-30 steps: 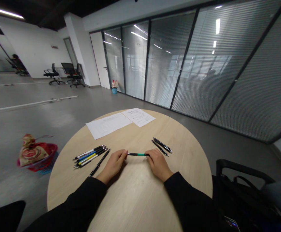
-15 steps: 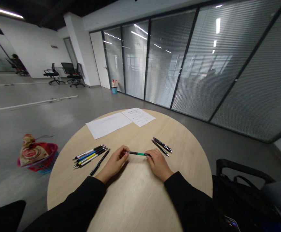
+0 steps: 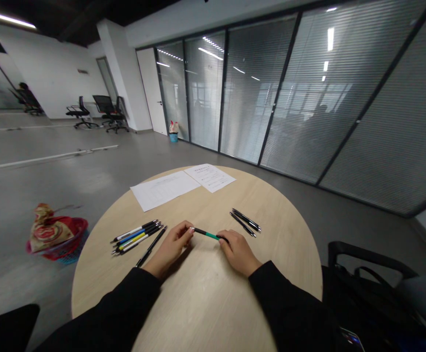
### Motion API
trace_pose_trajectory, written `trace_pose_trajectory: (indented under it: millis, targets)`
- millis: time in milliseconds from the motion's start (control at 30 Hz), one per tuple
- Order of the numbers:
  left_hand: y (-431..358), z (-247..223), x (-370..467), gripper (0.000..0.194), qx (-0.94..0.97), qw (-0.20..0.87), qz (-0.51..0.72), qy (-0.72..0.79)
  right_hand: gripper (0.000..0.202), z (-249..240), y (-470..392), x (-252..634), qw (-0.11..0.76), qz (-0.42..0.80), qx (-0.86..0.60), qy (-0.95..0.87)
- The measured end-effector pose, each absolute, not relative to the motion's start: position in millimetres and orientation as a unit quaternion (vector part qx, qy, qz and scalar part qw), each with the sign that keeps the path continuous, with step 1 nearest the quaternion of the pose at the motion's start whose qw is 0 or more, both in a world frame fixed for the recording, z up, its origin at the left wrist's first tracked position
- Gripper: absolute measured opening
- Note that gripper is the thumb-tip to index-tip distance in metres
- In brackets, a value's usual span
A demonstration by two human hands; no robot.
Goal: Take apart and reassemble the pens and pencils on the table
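Observation:
A black and green pen (image 3: 206, 234) spans the gap between my two hands above the table. Its left tip is pinched by the fingers of my left hand (image 3: 171, 248). My right hand (image 3: 237, 250) is closed round the green end. Left of my left hand lies a single black pen (image 3: 151, 247), and beyond it a row of several pens (image 3: 135, 237) in white, blue, yellow and black. A few black pens (image 3: 246, 220) rest just beyond my right hand.
Two printed paper sheets (image 3: 165, 189) lie at the far side of the round wooden table (image 3: 213, 303). A basket with a bag (image 3: 56, 237) stands on the floor at the left. A black chair (image 3: 370, 256) is close on the right.
The pen between my hands now slopes down to the right, and more of its green part is hidden by my right hand. My right fingers have shifted slightly left along it.

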State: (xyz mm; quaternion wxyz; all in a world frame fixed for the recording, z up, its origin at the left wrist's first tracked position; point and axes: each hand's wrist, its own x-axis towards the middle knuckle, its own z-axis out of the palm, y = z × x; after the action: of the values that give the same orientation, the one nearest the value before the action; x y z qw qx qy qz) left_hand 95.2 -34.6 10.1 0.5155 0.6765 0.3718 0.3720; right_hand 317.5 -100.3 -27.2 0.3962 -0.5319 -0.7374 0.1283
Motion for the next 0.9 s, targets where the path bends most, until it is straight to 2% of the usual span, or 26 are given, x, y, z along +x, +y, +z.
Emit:
trace_pose_trajectory:
  millis: [200, 300, 400, 600, 900]
  targets:
    - [-32.9, 7.6, 99.8, 0.033, 0.618, 0.556, 0.409, 0.376, 0.037, -20.3, -111.7, 298.1, 0.359, 0.111, -0.51, -0.774]
    - [-34.7, 6.0, 101.8, 0.031, 0.572, 0.604, 0.416, 0.368, 0.031, -12.6, -122.4, 281.0, 0.285, 0.08, -0.483, -0.824]
    - [-38.8, 6.8, 103.5, 0.03, 0.528, 0.641, 0.425, 0.361, 0.027, -6.6, -130.7, 268.5, 0.252, 0.058, -0.45, -0.855]
    - [-45.6, 12.5, 104.6, 0.029, 0.519, 0.679, 0.405, 0.326, 0.007, -11.5, -130.2, 265.8, 0.238, 0.06, -0.439, -0.864]
    - [-43.3, 4.2, 103.6, 0.027, 0.517, 0.684, 0.408, 0.314, 0.008, -13.0, -128.4, 267.8, 0.221, 0.052, -0.426, -0.876]
